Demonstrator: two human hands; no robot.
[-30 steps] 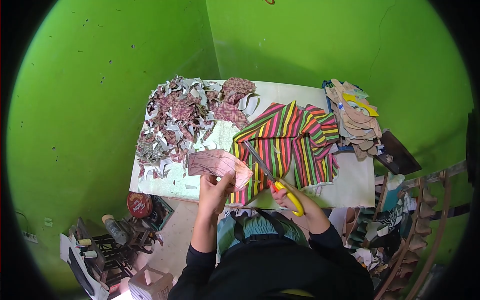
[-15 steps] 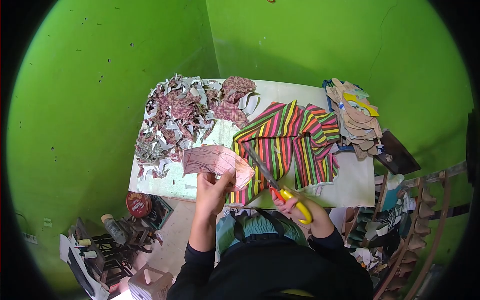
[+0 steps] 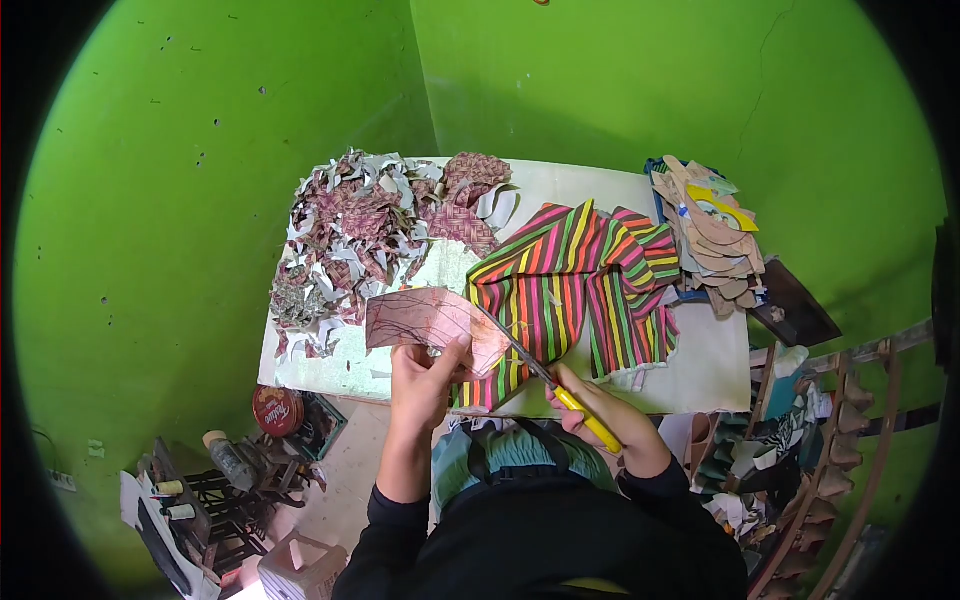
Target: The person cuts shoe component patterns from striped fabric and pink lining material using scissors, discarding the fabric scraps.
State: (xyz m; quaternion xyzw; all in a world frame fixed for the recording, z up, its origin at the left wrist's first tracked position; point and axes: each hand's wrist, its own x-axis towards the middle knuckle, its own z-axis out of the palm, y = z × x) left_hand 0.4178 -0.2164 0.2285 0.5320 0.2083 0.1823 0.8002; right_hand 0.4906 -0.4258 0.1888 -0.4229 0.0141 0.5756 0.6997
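Note:
A pinkish piece of sheet material (image 3: 420, 315) with dark drawn lines is pinched in my left hand (image 3: 430, 375), thumb on top. My right hand (image 3: 580, 400) grips yellow-handled scissors (image 3: 585, 415), whose dark blades lie close together along the piece's right edge. Below and to the right of the piece spreads a crumpled striped cloth (image 3: 570, 270) in pink, green, yellow, orange and black. Both hands are over the near edge of the white table (image 3: 715, 370).
Patterned scraps and white offcuts (image 3: 350, 220) pile up at the table's left. Stacked brown cardboard patterns (image 3: 710, 235) lie at the back right, with a yellow ring-like piece on top. On the floor at left are a round red tin (image 3: 277, 410) and a pale crate (image 3: 300, 567).
The scissors' blades have come together along the piece's right edge, and their handles have closed in my right hand. My left hand stays nearly in place.

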